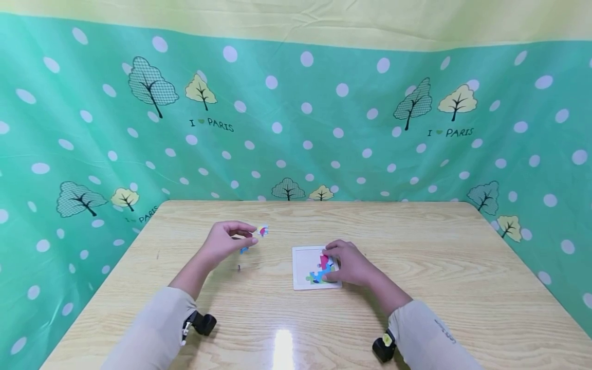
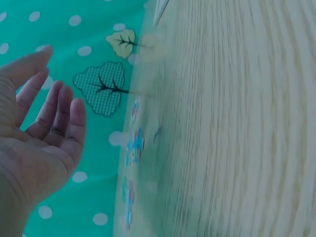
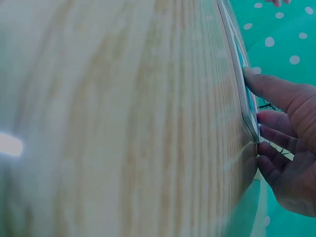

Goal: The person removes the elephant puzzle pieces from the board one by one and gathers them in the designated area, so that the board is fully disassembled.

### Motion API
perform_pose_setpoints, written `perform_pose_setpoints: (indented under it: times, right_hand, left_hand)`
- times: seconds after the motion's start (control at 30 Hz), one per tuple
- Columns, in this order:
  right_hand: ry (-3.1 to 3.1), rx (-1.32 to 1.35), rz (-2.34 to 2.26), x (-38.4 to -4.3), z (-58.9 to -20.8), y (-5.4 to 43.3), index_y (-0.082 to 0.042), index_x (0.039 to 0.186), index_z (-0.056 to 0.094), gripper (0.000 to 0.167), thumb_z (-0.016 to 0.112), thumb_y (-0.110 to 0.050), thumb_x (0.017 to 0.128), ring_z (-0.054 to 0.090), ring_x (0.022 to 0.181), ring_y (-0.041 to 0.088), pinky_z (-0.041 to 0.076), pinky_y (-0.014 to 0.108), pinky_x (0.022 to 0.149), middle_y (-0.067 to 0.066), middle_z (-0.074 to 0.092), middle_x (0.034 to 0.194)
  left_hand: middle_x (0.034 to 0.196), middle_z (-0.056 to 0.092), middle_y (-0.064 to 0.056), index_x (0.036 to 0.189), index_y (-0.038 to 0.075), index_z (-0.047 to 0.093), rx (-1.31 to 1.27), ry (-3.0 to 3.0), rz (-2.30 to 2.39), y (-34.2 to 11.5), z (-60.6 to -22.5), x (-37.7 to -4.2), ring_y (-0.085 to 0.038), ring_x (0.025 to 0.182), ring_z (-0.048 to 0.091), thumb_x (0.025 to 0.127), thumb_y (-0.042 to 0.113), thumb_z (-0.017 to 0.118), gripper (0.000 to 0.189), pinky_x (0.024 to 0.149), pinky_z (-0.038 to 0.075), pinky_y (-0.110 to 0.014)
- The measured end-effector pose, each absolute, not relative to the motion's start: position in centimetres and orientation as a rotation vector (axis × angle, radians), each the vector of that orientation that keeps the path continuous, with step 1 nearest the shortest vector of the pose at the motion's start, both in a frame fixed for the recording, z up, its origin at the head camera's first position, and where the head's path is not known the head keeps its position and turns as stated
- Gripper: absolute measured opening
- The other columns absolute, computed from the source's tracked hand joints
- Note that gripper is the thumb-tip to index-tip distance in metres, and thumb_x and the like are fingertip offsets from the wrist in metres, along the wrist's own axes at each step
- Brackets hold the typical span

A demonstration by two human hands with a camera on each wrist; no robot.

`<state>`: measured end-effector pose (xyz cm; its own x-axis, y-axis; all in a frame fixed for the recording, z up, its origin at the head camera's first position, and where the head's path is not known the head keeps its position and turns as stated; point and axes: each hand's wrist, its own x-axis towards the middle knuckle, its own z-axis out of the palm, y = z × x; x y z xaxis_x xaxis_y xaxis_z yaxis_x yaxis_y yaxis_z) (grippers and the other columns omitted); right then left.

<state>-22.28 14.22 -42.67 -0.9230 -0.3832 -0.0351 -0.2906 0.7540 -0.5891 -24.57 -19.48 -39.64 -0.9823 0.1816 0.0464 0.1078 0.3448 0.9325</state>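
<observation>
Watching from my remote station, I see the person's left hand [image 1: 226, 240] raised over the left side of the table, its fingers relaxed and slightly bent, holding nothing. Just beside its fingertips I find a small white, yellow, red and blue puzzle piece [image 1: 262, 231]; a bright blue puzzle piece [image 1: 243, 250] shows just below the hand, on its near side. My left wrist view adds a blurred red, green and blue puzzle piece [image 2: 129, 202] lying in a row with them.

Right of these I have the square white puzzle tray [image 1: 305, 262] flat on the pale wood-grain table [image 1: 439, 246]. Inside it, toward the right and near sides, sit a red puzzle piece [image 1: 324, 262] and a blue-and-green puzzle piece [image 1: 316, 278]; the left part is bare.

The right hand [image 1: 351, 264] reaches over the tray's right edge, fingers loosely extended and thumb apart, touching the pieces there; the palm covers some of them from me. Beyond the table's far edge hangs a green polka-dot cloth [image 1: 287, 92].
</observation>
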Motion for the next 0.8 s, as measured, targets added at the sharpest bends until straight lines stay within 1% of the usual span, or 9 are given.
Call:
perform_pose_setpoints:
  times: [0.13, 0.33, 0.43, 0.57, 0.63, 0.8]
  right_hand:
    - [2.796, -0.543, -0.908, -22.3, -42.7, 14.3, -0.006, 0.13, 0.063, 0.061, 0.086, -0.025, 0.076, 0.039, 0.131, 0.031, 0.036, 0.044, 0.108, 0.005, 0.052, 0.135]
    - [2.79, -0.541, -0.932, -22.2, -42.7, 14.2, -0.006, 0.129, 0.063, 0.061, 0.086, -0.025, 0.076, 0.04, 0.131, 0.03, 0.036, 0.045, 0.108, 0.005, 0.053, 0.135]
    - [2.787, -0.539, -0.938, -22.1, -42.7, 14.2, -0.007, 0.129, 0.063, 0.061, 0.086, -0.025, 0.076, 0.04, 0.131, 0.03, 0.036, 0.045, 0.108, 0.005, 0.053, 0.135]
    - [2.792, -0.533, -0.942, -22.1, -42.6, 14.2, -0.007, 0.129, 0.063, 0.061, 0.086, -0.024, 0.075, 0.04, 0.13, 0.03, 0.036, 0.045, 0.108, 0.005, 0.053, 0.134]
    - [2.794, -0.53, -0.939, -22.1, -42.6, 14.2, -0.007, 0.129, 0.063, 0.061, 0.086, -0.024, 0.075, 0.04, 0.13, 0.03, 0.036, 0.045, 0.108, 0.005, 0.053, 0.134]
    - [2.796, -0.525, -0.93, -22.1, -42.5, 14.2, -0.007, 0.13, 0.063, 0.062, 0.087, -0.025, 0.075, 0.04, 0.13, 0.03, 0.036, 0.045, 0.108, 0.005, 0.053, 0.134]
  left_hand:
    - [0.103, 0.07, -0.012, 0.108, 0.006, 0.073, 0.282, 2.497, 1.768, -18.8, -39.4, -24.4, -0.017, 0.095, 0.065, 0.08, 0.019, 0.082, 0.032, 0.077, 0.054, -0.03]
    - [0.111, 0.066, -0.018, 0.112, 0.002, 0.07, 0.385, 2.419, 1.817, -17.5, -39.3, -23.7, -0.028, 0.103, 0.062, 0.082, 0.012, 0.079, 0.033, 0.085, 0.054, -0.031]
    - [0.112, 0.065, -0.016, 0.114, 0.0, 0.068, 0.413, 2.415, 1.803, -16.7, -39.4, -23.4, -0.032, 0.107, 0.06, 0.082, 0.011, 0.078, 0.035, 0.087, 0.053, -0.031]
    - [0.113, 0.064, -0.015, 0.114, 0.001, 0.069, 0.435, 2.407, 1.787, -15.6, -39.4, -23.1, -0.03, 0.106, 0.06, 0.082, 0.012, 0.079, 0.035, 0.088, 0.053, -0.033]
    - [0.115, 0.064, -0.017, 0.112, 0.002, 0.07, 0.442, 2.405, 1.787, -15.0, -39.4, -23.1, -0.028, 0.104, 0.061, 0.082, 0.012, 0.079, 0.033, 0.088, 0.053, -0.034]
    - [0.114, 0.064, -0.016, 0.109, 0.003, 0.072, 0.46, 2.393, 1.781, -13.7, -39.3, -23.0, -0.026, 0.103, 0.061, 0.081, 0.012, 0.079, 0.03, 0.087, 0.053, -0.034]
